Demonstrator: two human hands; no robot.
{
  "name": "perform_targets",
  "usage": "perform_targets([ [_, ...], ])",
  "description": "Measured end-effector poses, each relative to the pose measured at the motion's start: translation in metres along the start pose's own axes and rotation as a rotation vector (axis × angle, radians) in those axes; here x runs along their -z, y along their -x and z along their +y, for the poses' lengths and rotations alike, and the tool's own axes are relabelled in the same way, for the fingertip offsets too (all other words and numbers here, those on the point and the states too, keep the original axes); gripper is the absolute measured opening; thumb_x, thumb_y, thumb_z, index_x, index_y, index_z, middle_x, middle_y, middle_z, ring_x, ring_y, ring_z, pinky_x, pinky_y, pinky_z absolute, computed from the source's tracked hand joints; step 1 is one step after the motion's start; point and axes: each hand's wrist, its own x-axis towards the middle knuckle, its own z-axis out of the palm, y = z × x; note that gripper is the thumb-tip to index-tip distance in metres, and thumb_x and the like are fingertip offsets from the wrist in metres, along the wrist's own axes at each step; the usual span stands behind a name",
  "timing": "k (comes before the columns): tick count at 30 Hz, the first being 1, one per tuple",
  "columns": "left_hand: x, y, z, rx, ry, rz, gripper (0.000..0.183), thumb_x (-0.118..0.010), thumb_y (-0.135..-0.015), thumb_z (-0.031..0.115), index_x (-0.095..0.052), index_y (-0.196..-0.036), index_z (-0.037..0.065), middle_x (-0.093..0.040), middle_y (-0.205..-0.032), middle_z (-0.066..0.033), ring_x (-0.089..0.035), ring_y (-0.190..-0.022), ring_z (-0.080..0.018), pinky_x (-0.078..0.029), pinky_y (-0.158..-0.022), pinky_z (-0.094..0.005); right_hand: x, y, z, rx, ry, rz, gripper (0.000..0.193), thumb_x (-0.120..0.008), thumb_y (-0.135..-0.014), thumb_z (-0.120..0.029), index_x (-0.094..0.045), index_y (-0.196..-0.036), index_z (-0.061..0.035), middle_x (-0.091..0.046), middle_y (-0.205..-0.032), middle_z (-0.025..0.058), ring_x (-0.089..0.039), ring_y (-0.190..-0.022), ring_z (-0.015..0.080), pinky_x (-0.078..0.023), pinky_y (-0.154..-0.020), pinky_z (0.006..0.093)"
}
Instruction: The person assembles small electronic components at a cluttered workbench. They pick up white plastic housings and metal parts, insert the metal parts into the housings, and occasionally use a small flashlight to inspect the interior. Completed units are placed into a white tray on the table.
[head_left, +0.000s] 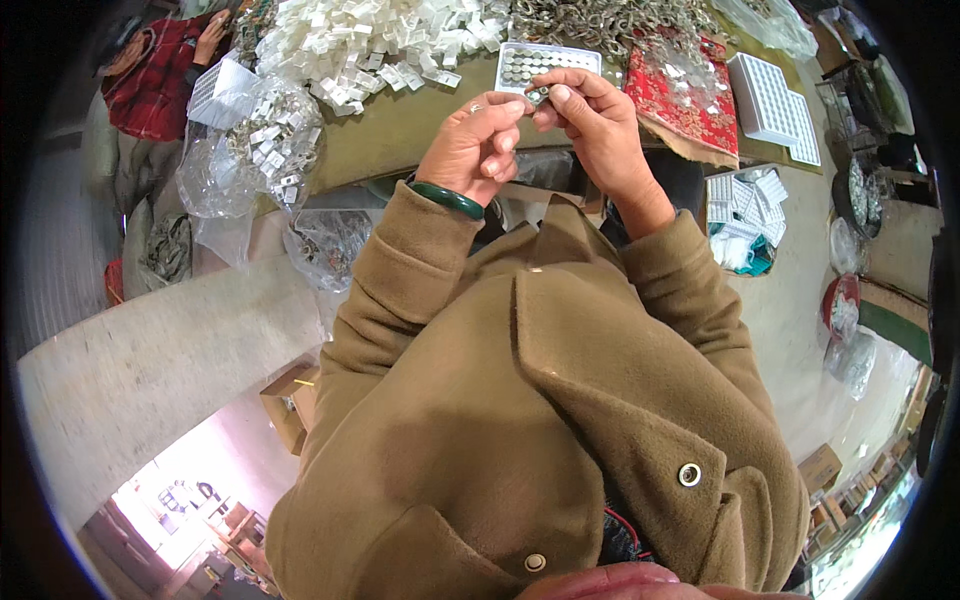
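My right hand [600, 120] pinches a small silvery metal part [538, 95] between thumb and fingers above the table's near edge. Against its left side press the closed thumb and forefinger of my left hand [478, 143], the other fingers curled; whatever that pinch holds is too small to make out. A dark green bangle [447, 200] circles my left wrist. Just beyond the hands stands a white tray [507, 84] with rows of round metal pieces in it.
A big heap of white plastic pieces [370, 45] covers the table's far left. Metal parts [610, 22] are piled at the back. Rightward lie a red patterned cloth [690, 110] and white gridded trays [765, 100]. A bag of parts [265, 145] and another person [160, 75] are at left.
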Motion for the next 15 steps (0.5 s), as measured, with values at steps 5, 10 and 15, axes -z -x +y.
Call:
perform_targets([
  [5, -0.004, -0.002, -0.011, -0.097, -0.05, 0.15, 0.01, -0.06, -0.09, 0.01, -0.057, -0.099, 0.007, -0.05, -0.059, 0.0037, -0.039, -0.04, -0.0032, -0.031, -0.037, -0.0171, -0.012, 0.004, -0.002, 0.023, 0.097, 0.158, 0.017, -0.058, -0.095, -0.011, -0.062, -0.107, -0.0006, -0.062, -0.087, 0.0015, -0.057, -0.073, 0.0072, -0.048, -0.066, 0.0213],
  [10, -0.006, -0.005, -0.029, -0.363, -0.28, 0.27, 0.008, -0.065, -0.087, 0.008, -0.061, -0.092, 0.004, -0.056, -0.063, 0.0002, -0.048, -0.045, -0.0041, -0.037, -0.037, -0.0181, -0.012, 0.011, 0.002, -0.126, 0.042, 0.112, 0.01, -0.066, -0.089, -0.013, -0.062, -0.095, -0.0052, -0.056, -0.075, -0.0037, -0.049, -0.061, 0.0039, -0.039, -0.055, 0.0191],
  [15, -0.003, -0.004, -0.046, -0.673, -0.563, 0.289, 0.006, -0.066, -0.085, 0.005, -0.062, -0.09, 0.004, -0.056, -0.065, 0.0021, -0.049, -0.049, -0.0034, -0.041, -0.039, -0.0205, -0.011, 0.015, 0.008, -0.285, -0.287, 0.098, 0.011, -0.068, -0.087, -0.012, -0.063, -0.094, -0.0059, -0.061, -0.078, -0.0016, -0.051, -0.059, 0.0059, -0.04, -0.054, 0.0207],
])
